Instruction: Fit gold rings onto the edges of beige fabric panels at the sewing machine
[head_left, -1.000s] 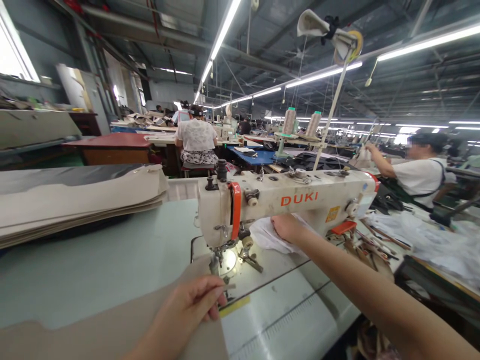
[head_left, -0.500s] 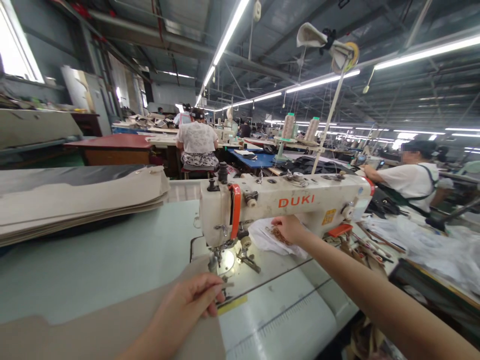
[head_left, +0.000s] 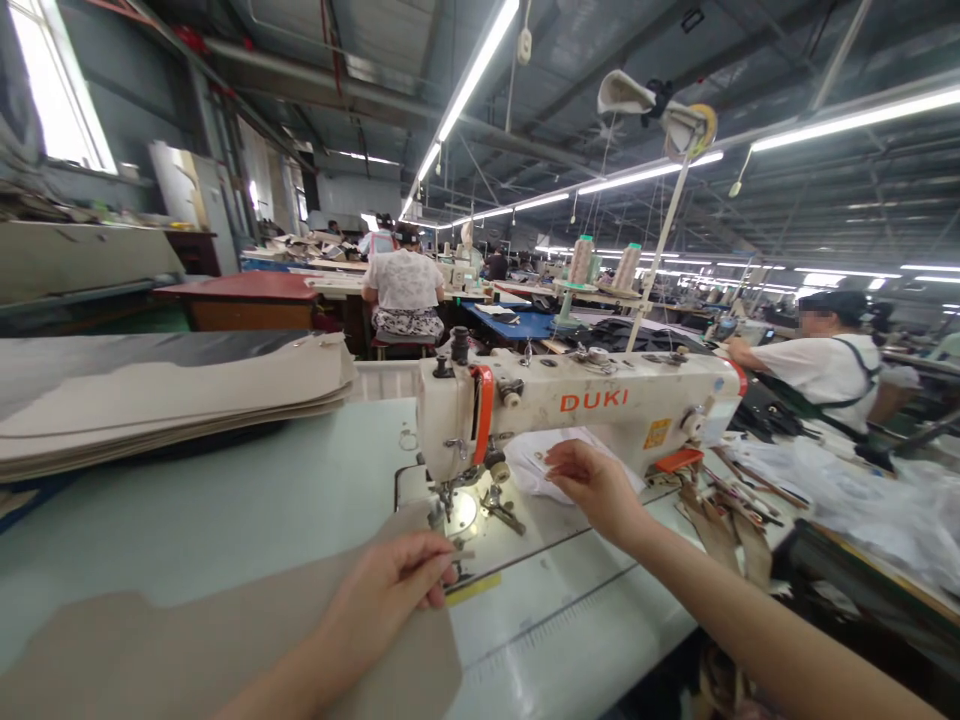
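My left hand [head_left: 401, 580] is closed in a pinch on a narrow beige strip [head_left: 465, 553], whose end sticks out beyond the fingertips. Beneath that hand and forearm lies a flat beige-grey panel [head_left: 225, 640], reaching toward the needle area of a white sewing machine [head_left: 525, 395] marked DUKI. Under the machine's arm, my right hand [head_left: 592, 485] hovers over a white plastic bag [head_left: 529, 470]. Its thumb and fingertips are pinched together; anything between them is too small to make out. A lamp lights the round needle plate [head_left: 463, 512].
Stacked beige panels [head_left: 300, 385] lie at the left of the table [head_left: 300, 490]. Thread cones [head_left: 581, 262] stand behind the machine. Strips and tools [head_left: 739, 500] lie at the right, near clear plastic [head_left: 847, 490]. A co-worker [head_left: 817, 360] sits at the right, another person [head_left: 405, 285] ahead.
My right hand has lifted from the small brown pieces in the white bag and come back toward me, now pinched. My left hand keeps its hold on the strip. The view has shifted slightly.
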